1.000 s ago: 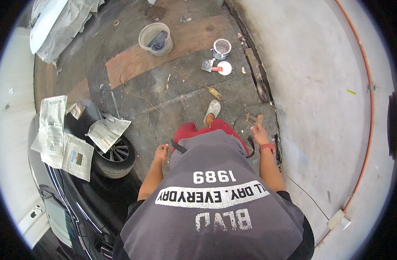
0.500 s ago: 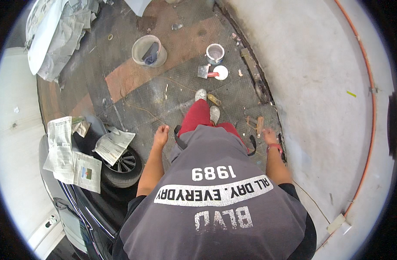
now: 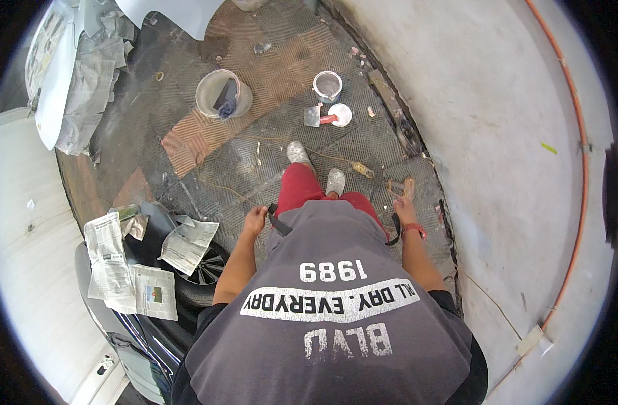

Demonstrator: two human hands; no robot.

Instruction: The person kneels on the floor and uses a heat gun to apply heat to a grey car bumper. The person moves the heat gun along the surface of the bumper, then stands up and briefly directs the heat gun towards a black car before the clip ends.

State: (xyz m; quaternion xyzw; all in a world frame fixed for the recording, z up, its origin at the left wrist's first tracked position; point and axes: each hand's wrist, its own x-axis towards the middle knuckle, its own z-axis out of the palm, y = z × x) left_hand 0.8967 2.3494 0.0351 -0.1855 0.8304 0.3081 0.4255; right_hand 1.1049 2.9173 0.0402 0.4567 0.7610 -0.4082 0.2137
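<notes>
My left hand [image 3: 256, 220] hangs beside my left hip, fingers curled in, with nothing visible in them. Close by its fingertips is a black strap [image 3: 277, 221] at my waist; whether they touch I cannot tell. On the other side, my right hand [image 3: 404, 208] hangs low with its fingers loosely extended and seems to hold nothing. A red band [image 3: 415, 230] circles that wrist. Another black strap [image 3: 393, 229] dangles next to the right hand. Beyond the right fingertips, a tan wooden-looking piece [image 3: 409, 187] lies on the floor, partly overlapped by the hand in view.
Ahead stand a whitish bucket [image 3: 202, 94] containing a dark flat piece and blue cloth, an open can [image 3: 318, 79], a white lid [image 3: 343, 116] and a red-handled scraper [image 3: 312, 117]. A cord [image 3: 225, 188] crosses the floor. Left is a dark car [image 3: 130, 344] with newspaper [image 3: 108, 253]; right, a wall [image 3: 484, 169].
My feet have moved farther apart, the left one shifting left. The right hand has come slightly inward. The car and newspaper appear farther right and lower in view.
</notes>
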